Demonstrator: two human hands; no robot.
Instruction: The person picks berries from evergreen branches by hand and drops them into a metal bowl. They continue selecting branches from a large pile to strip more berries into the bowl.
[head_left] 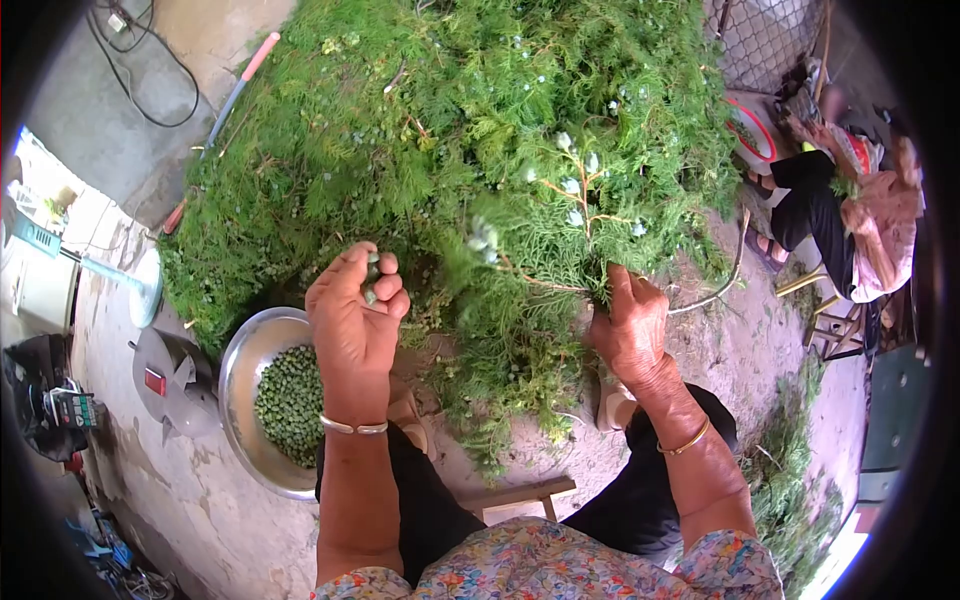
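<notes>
My left hand (pixel 352 318) is closed around a few small green seed pods (pixel 371 280) pinched at the fingertips, above a metal bowl (pixel 240 362) that holds many green pods (pixel 290 402). My right hand (pixel 630 325) grips the stem of a leafy green branch (pixel 560 230) with pale berries, held up in front of a large heap of green foliage (pixel 430 120). Both wrists wear thin bangles. My legs in dark trousers show below.
A second person (pixel 850 215) sits at the right with foliage in the lap, beside a red-rimmed bowl (pixel 752 130). A fan (pixel 140 290), a metal scoop (pixel 175 380), a bag and cables lie at the left. The ground is bare concrete and dirt.
</notes>
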